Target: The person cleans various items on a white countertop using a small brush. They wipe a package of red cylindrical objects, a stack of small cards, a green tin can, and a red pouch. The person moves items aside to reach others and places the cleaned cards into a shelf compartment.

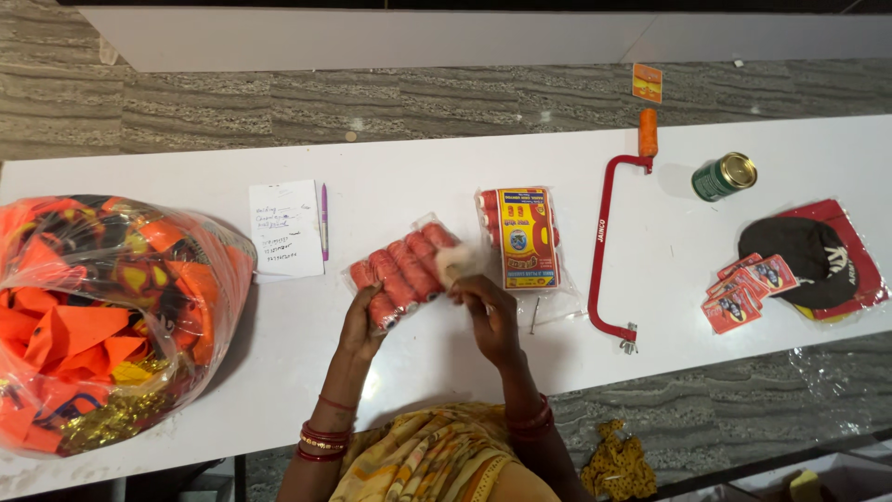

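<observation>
White and long, the surface runs across the frame from left to right, with grey stone-patterned flooring above and below it. At centre frame, the left hand supports the lower end of a clear packet of orange-red thread spools, fingers curled under its edge in a closed grip. The right hand is just right of it, fingertips pinching the packet's pale, torn plastic end. The packet lies tilted, its upper end pointing to the upper right.

Just right of the packet lies a second spool packet with a yellow and red label. Further right lies a red-framed hacksaw with an orange handle, then a green tin can on its side. At far right, small red sachets lie beside a black cap. Upper left of centre, a handwritten note lies beside a purple pen. At far left is a large clear bag of orange fabric.
</observation>
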